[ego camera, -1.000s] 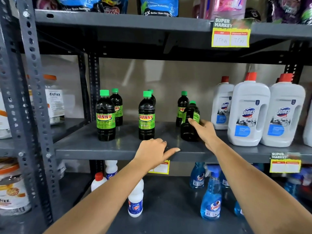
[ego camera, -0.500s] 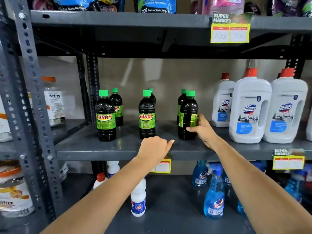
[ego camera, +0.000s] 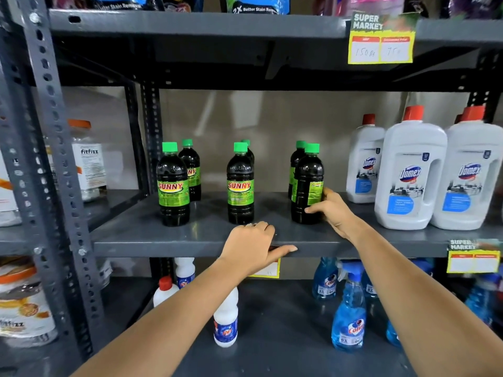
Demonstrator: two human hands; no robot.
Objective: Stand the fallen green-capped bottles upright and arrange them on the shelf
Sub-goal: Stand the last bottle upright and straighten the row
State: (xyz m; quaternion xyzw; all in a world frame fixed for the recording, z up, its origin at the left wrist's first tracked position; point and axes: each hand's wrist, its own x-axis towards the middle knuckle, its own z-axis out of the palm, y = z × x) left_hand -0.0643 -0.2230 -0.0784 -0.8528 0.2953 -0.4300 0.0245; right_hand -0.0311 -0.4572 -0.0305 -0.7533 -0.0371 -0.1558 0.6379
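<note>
Several dark bottles with green caps and green SUNNY labels stand upright on the grey middle shelf [ego camera: 152, 235] in pairs, one behind another. The front left bottle [ego camera: 172, 186] and the front middle bottle [ego camera: 240, 186] face me with their labels. My right hand [ego camera: 330, 210] grips the lower right side of the front right bottle [ego camera: 307, 186], which stands upright with its label turned sideways. My left hand [ego camera: 253, 247] rests on the shelf's front edge, fingers curled over the lip, holding nothing else.
Three big white Domex jugs with red caps [ego camera: 408, 172] stand just right of the held bottle. Blue spray bottles [ego camera: 349, 319] and white bottles [ego camera: 226, 319] fill the lower shelf. A perforated steel post [ego camera: 49, 148] stands at left, with Fitfizz jars [ego camera: 89, 161] beyond it.
The front right bottle, tilted a second ago, now stands upright and sits a little farther forward. My right hand has slid down its side. My left hand stays on the shelf edge.
</note>
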